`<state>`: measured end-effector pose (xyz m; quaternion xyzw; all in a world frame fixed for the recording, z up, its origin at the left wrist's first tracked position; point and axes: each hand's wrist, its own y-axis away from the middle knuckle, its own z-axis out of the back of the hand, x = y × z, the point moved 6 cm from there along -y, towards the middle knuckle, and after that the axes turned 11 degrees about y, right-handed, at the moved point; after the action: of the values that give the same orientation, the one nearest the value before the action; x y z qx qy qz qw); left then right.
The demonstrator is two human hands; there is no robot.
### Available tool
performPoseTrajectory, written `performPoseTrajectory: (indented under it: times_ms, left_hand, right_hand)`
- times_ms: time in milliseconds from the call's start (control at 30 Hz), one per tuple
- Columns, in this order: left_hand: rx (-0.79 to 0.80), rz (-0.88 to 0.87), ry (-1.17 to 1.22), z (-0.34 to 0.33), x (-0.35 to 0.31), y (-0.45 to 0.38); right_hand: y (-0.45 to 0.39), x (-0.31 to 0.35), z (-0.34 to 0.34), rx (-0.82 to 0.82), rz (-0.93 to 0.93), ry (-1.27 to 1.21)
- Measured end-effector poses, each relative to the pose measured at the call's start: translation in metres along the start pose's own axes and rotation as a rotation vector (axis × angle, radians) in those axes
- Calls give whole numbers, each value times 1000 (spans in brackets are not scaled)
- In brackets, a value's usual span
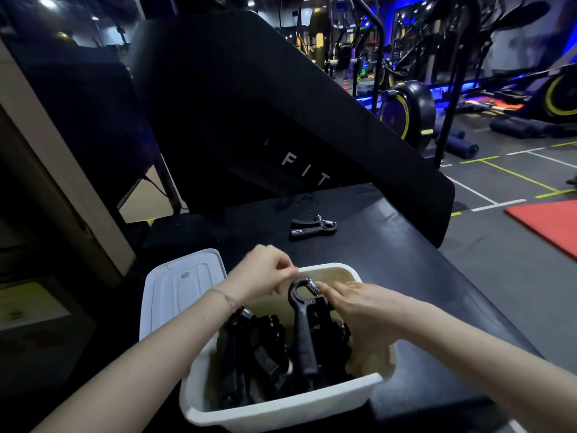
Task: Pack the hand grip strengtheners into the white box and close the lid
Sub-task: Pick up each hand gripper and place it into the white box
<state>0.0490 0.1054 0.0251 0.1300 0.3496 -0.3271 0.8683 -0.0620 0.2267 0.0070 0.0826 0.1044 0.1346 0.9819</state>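
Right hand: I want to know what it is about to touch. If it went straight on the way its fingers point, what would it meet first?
The spring end of the upright grip strengthener, where the right hand seems to touch it already.

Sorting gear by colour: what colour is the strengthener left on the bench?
Black, with a silver spring; head view.

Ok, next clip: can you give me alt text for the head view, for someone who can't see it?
Two bare hands work over an open white box of black hand grip strengtheners: the right hand sets one strengthener upright inside while the left hand hovers near its top. The lid lies left of the box, and one more strengthener waits on the dark bench in a gym.
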Motion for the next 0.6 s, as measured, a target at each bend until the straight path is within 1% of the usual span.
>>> performPoseTrajectory:
  times_ms: [67,133,267,367,500,600]
  left_hand:
    - [-80,-45,-43,11,-1,-8]
    - [-97,-54,-65,17,2,-17]
    - [-67,-37,-188,15,16,-37]
    - [-40,-23,-211,10,26,-48]
    - [22,0,-258,1,37,-66]
    - [80,6,-350,-6,43,-85]
  right_hand:
    - [-4,1,-3,13,20,60]
    - [-10,3,-9,31,26,106]
    - [-15,10,-19,101,51,138]
    - [-14,12,-19,154,50,134]
    - [-16,14,-22,233,70,168]
    - [-20,13,-28,294,90,168]
